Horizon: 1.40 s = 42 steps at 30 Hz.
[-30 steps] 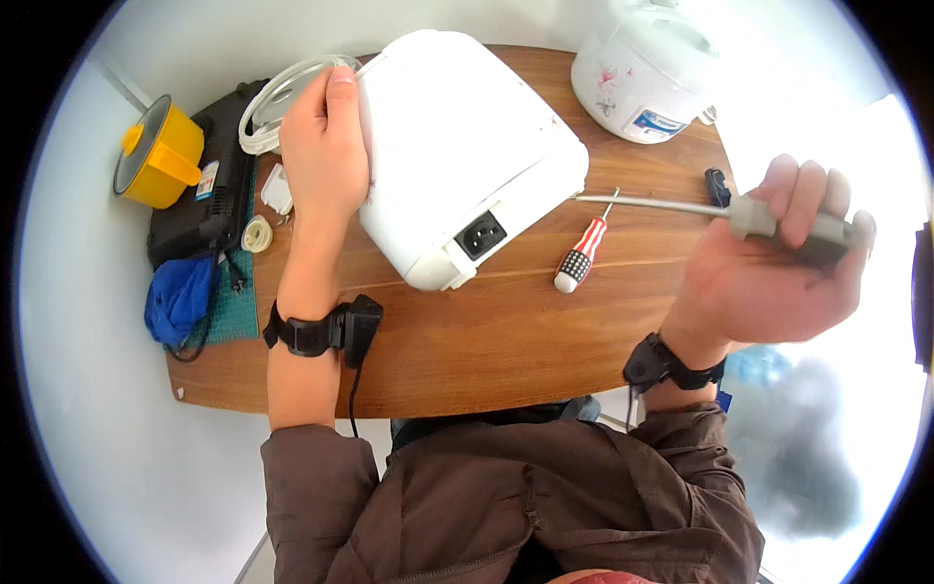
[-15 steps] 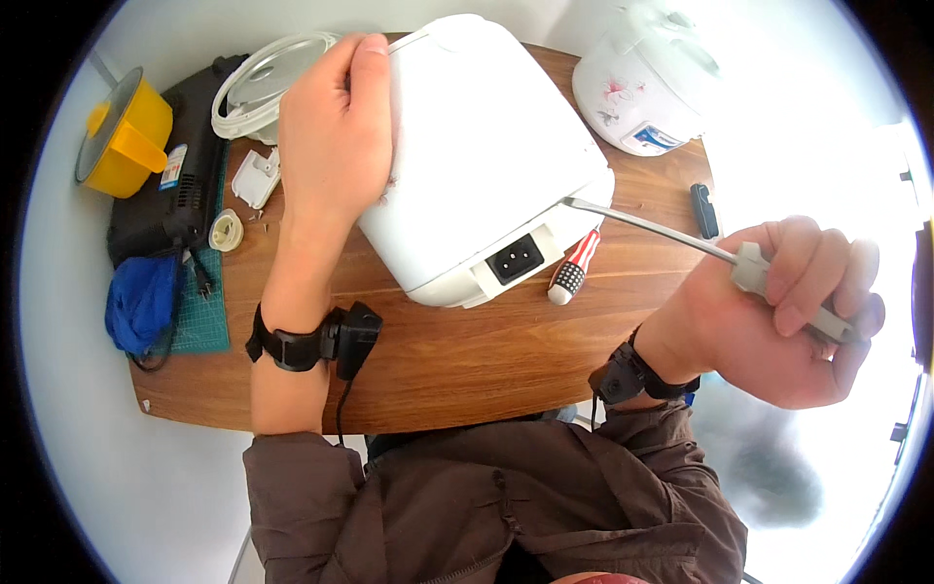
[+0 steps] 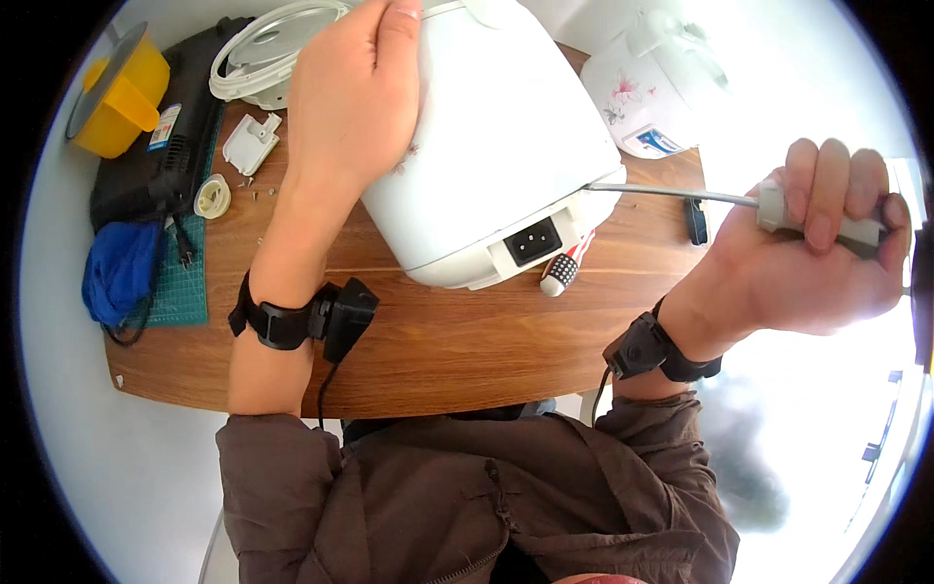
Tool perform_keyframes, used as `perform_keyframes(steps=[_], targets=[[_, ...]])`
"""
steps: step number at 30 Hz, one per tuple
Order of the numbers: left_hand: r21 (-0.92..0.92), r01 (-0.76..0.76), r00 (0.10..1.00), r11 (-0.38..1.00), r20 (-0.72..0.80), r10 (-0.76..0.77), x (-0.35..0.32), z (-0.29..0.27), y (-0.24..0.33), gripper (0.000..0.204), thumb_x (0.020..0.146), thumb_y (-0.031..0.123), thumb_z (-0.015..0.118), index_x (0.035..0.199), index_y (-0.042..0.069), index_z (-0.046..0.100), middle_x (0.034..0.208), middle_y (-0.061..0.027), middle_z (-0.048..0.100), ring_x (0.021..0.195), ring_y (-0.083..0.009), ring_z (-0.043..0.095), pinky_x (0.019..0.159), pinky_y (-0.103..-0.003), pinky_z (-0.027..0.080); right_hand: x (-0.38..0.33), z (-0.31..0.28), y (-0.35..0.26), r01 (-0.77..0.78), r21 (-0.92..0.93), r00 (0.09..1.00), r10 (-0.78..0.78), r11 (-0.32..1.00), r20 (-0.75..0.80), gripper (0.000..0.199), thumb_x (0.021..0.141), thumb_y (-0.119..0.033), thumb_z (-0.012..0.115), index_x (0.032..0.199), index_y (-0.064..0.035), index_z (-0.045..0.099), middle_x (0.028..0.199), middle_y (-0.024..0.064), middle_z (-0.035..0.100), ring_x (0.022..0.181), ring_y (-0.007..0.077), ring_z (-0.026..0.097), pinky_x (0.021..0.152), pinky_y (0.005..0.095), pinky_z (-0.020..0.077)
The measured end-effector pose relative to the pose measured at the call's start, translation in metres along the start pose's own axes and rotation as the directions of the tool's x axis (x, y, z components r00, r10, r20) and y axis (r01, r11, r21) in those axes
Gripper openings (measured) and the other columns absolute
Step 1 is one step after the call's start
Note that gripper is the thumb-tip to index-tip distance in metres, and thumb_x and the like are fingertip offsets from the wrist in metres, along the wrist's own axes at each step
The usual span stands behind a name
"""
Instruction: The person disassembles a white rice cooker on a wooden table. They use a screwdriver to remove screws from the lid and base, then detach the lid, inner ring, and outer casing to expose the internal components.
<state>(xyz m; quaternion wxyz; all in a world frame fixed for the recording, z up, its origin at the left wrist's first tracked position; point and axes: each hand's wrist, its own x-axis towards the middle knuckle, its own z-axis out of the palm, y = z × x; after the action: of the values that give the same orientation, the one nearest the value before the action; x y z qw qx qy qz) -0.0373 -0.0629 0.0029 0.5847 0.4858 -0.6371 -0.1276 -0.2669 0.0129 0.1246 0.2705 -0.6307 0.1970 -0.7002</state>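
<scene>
A white appliance housing (image 3: 506, 127), resembling a rice cooker body, lies tipped over on the wooden table. Its base faces me at the lower right, with a black power socket (image 3: 532, 240) set in it. My left hand (image 3: 350, 102) grips the housing's upper left side; some of its fingertips are hidden. In my right hand (image 3: 812, 243) is a flat-blade screwdriver (image 3: 681, 193) with a pale grey handle. The blade tip sits at the seam between shell and base, near the right corner. Partly under that corner rests a second screwdriver (image 3: 559, 274) with a red, white and black handle.
A flowered white rice cooker (image 3: 642, 92) stands back right, near a small black object (image 3: 695, 221). Left are a round lid (image 3: 277, 49), white plastic part (image 3: 251, 143), cream cap (image 3: 212, 197), loose screws, yellow pot (image 3: 126, 92), black case (image 3: 136, 185), blue cloth (image 3: 122, 273) and green mat (image 3: 185, 302).
My right hand has risen, bringing the screwdriver shaft from a slant to nearly level, its tip still at the seam. The view has shifted slightly. My left hand keeps its grip.
</scene>
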Motion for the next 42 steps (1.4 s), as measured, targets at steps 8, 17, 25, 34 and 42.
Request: perform_keyframes(steps=[8,17,25,34,42], targets=[[0.022,-0.005,0.999,1.000,0.036,0.004,0.000,-0.001,0.025,0.033,0.106,0.023,0.048,0.096,-0.004,0.064,0.087,-0.0276,0.065,0.084,-0.0452,0.064,0.074,-0.046,0.048,0.049,0.050,0.043,-0.082,-0.231,0.997,0.079,0.970,-0.025,0.026,0.102,-0.022,0.045,0.080,-0.0083,0.050,0.068,0.0004,0.045,0.052,0.0084,0.038,0.049,0.0262,0.0324],[0.080,0.094,0.995,0.992,0.012,-0.095,0.001,-0.001,0.025,0.034,0.105,0.026,0.048,0.092,-0.002,0.063,0.084,-0.0277,0.064,0.083,-0.0470,0.063,0.073,-0.049,0.047,0.064,0.089,0.075,-0.336,-0.431,0.908,0.410,0.837,0.088,0.021,0.096,-0.018,0.049,0.079,-0.0055,0.049,0.068,0.0023,0.049,0.051,0.0111,0.044,0.047,0.0288,0.0370],[0.055,0.093,0.992,0.994,0.084,-0.098,0.004,-0.001,0.024,0.035,0.105,0.026,0.048,0.092,-0.002,0.064,0.088,-0.0290,0.066,0.087,-0.0495,0.063,0.076,-0.052,0.048,0.063,0.095,0.075,-0.386,-0.493,0.858,0.499,0.780,0.118,0.019,0.097,-0.017,0.048,0.081,-0.0068,0.050,0.068,0.0011,0.048,0.053,0.0097,0.043,0.047,0.0279,0.0360],[0.047,0.166,0.981,0.985,0.096,-0.169,0.003,-0.004,0.026,0.036,0.106,0.028,0.047,0.097,-0.001,0.067,0.091,-0.0275,0.069,0.089,-0.0472,0.066,0.078,-0.051,0.049,0.028,0.031,0.019,0.049,-0.486,0.982,-0.131,0.873,-0.136,0.037,0.104,-0.027,0.037,0.070,-0.0148,0.046,0.053,-0.0040,0.033,0.047,0.0076,0.031,0.051,0.0244,0.0284],[0.027,0.190,0.981,0.982,0.031,-0.190,-0.003,-0.008,0.020,0.037,0.107,0.029,0.047,0.096,-0.001,0.065,0.085,-0.0254,0.067,0.083,-0.0443,0.065,0.075,-0.049,0.048,-0.064,-0.008,0.001,0.388,0.007,0.912,-0.383,0.922,-0.149,0.035,0.101,-0.020,0.031,0.076,-0.0127,0.055,0.077,0.0037,0.059,0.039,0.0114,0.038,0.038,0.0272,0.0276]])
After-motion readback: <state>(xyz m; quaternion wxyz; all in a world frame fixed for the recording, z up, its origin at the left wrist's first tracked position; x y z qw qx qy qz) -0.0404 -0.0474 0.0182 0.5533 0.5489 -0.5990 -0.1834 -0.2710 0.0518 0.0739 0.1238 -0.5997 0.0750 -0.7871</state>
